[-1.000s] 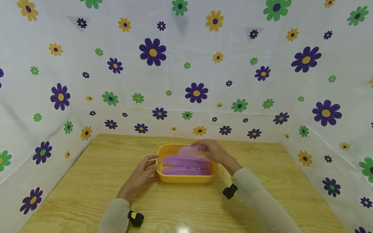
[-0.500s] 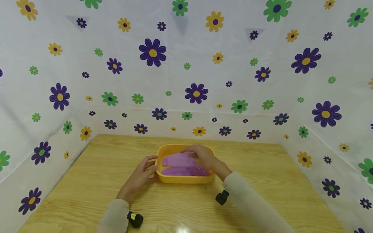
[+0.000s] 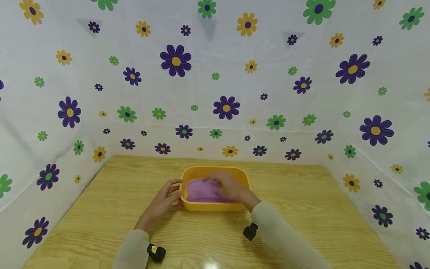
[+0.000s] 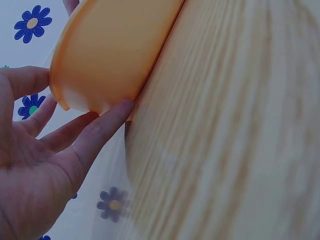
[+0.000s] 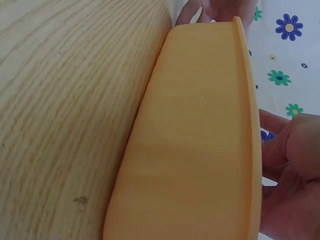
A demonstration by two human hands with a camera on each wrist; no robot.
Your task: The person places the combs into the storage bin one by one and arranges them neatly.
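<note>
A yellow plastic basin [image 3: 215, 207] stands on the table with purple combs [image 3: 201, 188] overlapping in it, teeth toward the front. My right hand [image 3: 228, 185] reaches over the basin from the right and holds a comb, thumb in front; its fingertips are partly hidden. In the right wrist view, the curved fingers of my right hand [image 5: 290, 170] show beyond the basin's rim [image 5: 254, 150], and no comb is visible there. At the basin's left end, my left hand [image 3: 162, 201] touches the outer wall [image 4: 117, 55] with spread, fairly straight fingers.
The wooden table [image 3: 141, 186] extends around the basin on all sides. A white cloth [image 3: 215, 45] printed with flowers hangs behind it and along both sides. Each wrist carries a small black camera [image 3: 156, 253].
My right hand has moved left and toward the front within the basin. The combs, earlier lying apart in rows, have been drawn forward into an overlapping stack. My left hand stays in place.
</note>
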